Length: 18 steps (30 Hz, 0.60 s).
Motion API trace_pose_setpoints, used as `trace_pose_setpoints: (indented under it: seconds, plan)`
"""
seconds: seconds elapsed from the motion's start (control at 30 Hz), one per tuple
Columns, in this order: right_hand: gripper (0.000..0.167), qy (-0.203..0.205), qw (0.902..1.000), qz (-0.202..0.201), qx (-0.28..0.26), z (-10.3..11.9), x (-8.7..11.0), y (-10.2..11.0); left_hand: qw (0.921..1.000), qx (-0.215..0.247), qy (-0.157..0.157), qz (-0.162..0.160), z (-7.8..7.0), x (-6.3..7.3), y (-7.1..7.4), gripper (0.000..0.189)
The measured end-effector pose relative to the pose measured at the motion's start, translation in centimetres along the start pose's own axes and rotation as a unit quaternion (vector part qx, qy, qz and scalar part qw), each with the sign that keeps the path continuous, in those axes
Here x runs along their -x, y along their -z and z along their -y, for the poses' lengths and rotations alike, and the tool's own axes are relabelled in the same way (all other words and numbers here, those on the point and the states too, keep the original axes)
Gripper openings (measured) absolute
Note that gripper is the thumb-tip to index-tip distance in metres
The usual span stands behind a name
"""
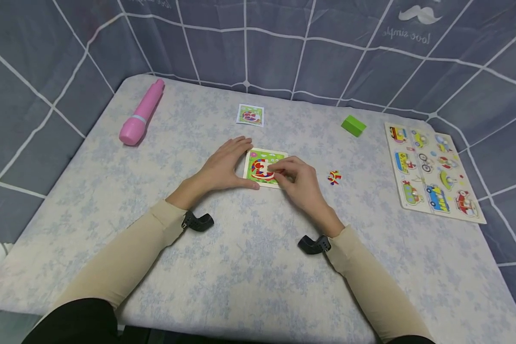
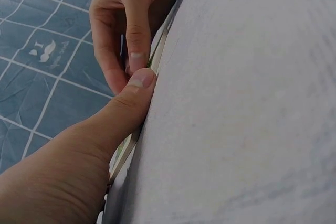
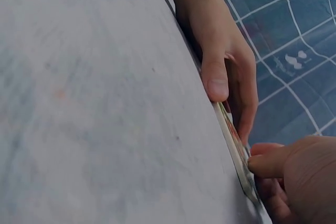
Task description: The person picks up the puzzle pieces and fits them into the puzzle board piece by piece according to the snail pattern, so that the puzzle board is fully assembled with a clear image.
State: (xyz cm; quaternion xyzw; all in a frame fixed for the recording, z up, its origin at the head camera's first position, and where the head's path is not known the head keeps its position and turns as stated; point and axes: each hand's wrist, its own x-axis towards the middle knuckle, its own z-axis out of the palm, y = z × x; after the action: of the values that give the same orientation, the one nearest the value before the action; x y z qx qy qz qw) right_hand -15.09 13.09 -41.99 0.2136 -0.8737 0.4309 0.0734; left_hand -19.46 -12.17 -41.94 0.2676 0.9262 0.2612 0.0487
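Note:
A small square puzzle board [image 1: 266, 156] with a green picture and a red figure lies flat in the middle of the table; a pale gap shows in the figure. My left hand [image 1: 224, 165] steadies the board at its left side, fingers stretched along the upper edge and thumb on the lower edge. Over the board's right half, my right hand [image 1: 298, 184] pinches a small puzzle piece between thumb and forefinger, mostly hidden by the fingertips. To the right of that hand lie loose red, yellow and white puzzle pieces [image 1: 334, 177].
A small picture card [image 1: 250, 115] lies behind the board. Further right are a green block [image 1: 353, 125] and a large wooden board of vehicle pictures [image 1: 434, 174]. A pink bottle-shaped object [image 1: 142, 112] lies at the back left. A grey checked curtain [image 1: 275, 45] hangs along the table's far edge.

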Motion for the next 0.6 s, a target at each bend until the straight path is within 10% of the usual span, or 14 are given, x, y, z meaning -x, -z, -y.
trace_pose_setpoints:
  seconds: [0.6]
  plan:
    - [0.02,-0.066,0.978,-0.179,0.085,-4.5,3.5,7.8,1.0,0.0,0.005,-0.002,0.0,-0.2,-0.3,0.119]
